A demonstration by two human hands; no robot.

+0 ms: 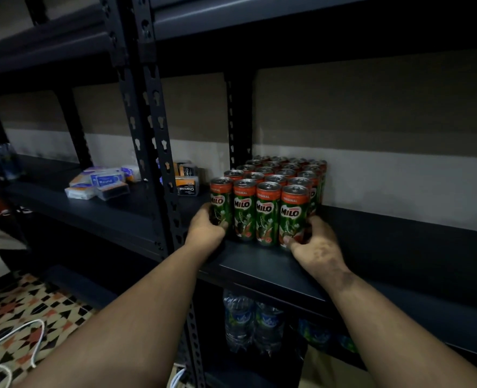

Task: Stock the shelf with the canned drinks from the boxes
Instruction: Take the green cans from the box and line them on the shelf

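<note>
A block of several green and red Milo cans (266, 211) stands in rows on the dark metal shelf (385, 247), near its left upright. My left hand (205, 229) grips the front left can (221, 204) low on its side. My right hand (317, 246) curls round the base of the front right can (292, 215). Both forearms reach in from the bottom of the view. No box is in view.
A perforated upright (159, 141) divides the shelving. Small packets and boxes (103, 183) lie on the left bay. Water bottles (252, 323) stand on the shelf below. White cables (13, 340) trail over the patterned floor tiles at lower left.
</note>
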